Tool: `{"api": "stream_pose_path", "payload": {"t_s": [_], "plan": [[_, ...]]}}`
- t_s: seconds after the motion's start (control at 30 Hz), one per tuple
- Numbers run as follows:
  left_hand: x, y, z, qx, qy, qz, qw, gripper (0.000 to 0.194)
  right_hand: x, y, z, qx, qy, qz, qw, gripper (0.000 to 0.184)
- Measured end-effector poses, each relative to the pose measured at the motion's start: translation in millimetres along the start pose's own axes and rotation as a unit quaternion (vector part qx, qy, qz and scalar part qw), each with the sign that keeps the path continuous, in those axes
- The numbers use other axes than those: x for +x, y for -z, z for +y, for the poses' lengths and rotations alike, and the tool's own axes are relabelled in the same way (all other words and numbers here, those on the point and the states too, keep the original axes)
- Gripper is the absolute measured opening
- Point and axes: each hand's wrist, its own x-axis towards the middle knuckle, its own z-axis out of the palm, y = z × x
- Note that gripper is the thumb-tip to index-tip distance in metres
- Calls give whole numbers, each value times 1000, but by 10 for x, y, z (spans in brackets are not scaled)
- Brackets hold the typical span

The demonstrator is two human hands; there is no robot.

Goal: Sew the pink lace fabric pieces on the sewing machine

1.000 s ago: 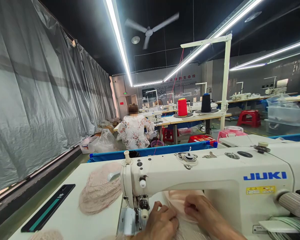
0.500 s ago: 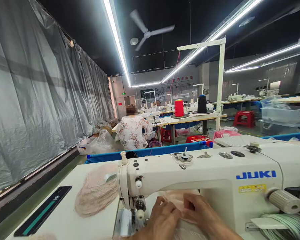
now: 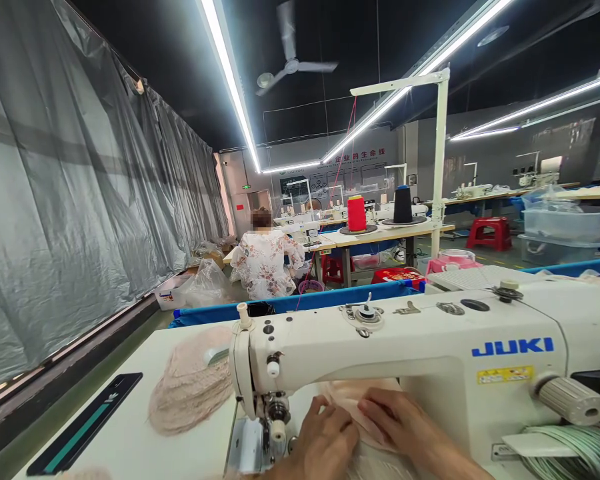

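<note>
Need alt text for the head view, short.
Two bare hands, left hand and right hand, press pale pink fabric flat under the arm of a white JUKI sewing machine, beside its needle. Pink lace pieces lie stacked left; a seated person works farther back.

Both hands lie low under the arm of the sewing machine (image 3: pixel 405 353). The left hand (image 3: pixel 325 443) rests palm down just right of the needle, fingers curled and pointing forward. The right hand (image 3: pixel 397 423) lies flat beside it, fingertips angled toward the left hand, forearm trailing off to the lower right.
</note>
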Motion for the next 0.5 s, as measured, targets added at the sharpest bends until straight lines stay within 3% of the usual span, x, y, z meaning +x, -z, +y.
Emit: {"api": "stream_pose_path", "payload": {"t_s": [0.13,0.3,0.5], "plan": [[-21,-81,-6,12,9,-5,1000,15,118,-79,-84,-14,-11,-16,1000,21],[-72,-141,-44,10,8,4,1000,19,154,-135,-15,-36,-12,-11,999,22],[-69,26,7,-12,13,44,999,23,95,-122,0,-1,14,73,997,27]]}}
